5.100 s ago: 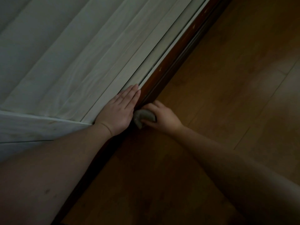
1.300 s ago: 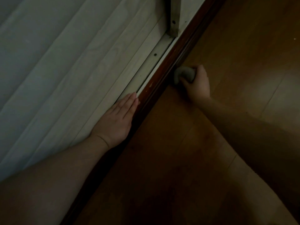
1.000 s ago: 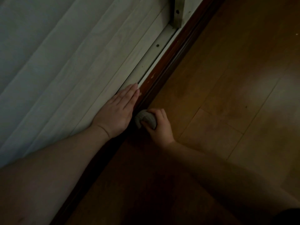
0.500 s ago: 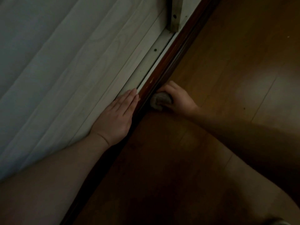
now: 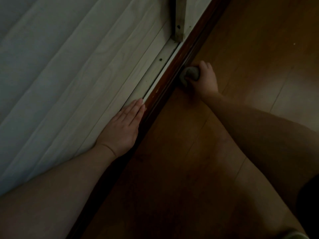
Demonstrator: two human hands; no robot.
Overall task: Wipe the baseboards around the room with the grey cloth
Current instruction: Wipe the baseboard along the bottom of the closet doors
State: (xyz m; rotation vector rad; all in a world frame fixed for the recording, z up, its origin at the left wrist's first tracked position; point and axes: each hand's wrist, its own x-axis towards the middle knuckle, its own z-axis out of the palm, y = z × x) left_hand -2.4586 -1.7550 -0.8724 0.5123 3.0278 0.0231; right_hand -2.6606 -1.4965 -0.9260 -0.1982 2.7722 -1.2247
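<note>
A dark reddish-brown baseboard [image 5: 170,78] runs diagonally from the bottom left to the top right, between the pale wood panelling and the floor. My right hand [image 5: 204,80] grips a bunched grey cloth [image 5: 191,73] and presses it against the baseboard's floor side. Only part of the cloth shows past my fingers. My left hand [image 5: 123,128] lies flat, fingers straight and together, on the pale ledge just above the baseboard, nearer to me than the cloth.
Pale wood panelling [image 5: 77,66] fills the left. A white upright post [image 5: 179,19] meets the ledge at the top. Brown wooden floor [image 5: 250,66] spreads to the right. The scene is dim.
My right hand has slid the cloth along the baseboard away from me, after a stroke back toward my left hand a second ago. My left hand has stayed flat in the same spot.
</note>
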